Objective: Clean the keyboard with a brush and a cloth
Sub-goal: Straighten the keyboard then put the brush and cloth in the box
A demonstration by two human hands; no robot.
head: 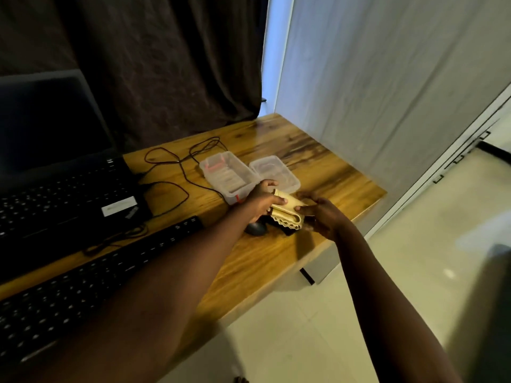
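Both hands hold a folded cream cloth (287,212) with a lace edge above the right part of the wooden tabletop (318,167). Left hand (262,201) pinches its left side, right hand (320,214) its right side. Grey mouse (255,228) sits just below the cloth. Clear plastic container (229,176) with red clips, its lid (273,172) beside it. Black keyboard (91,280) lies at left front, open laptop (60,172) behind it, dark cable (182,164) looped on the wood. Dark curtain (166,56) behind.

Keyboard (91,286) partly behind left forearm.
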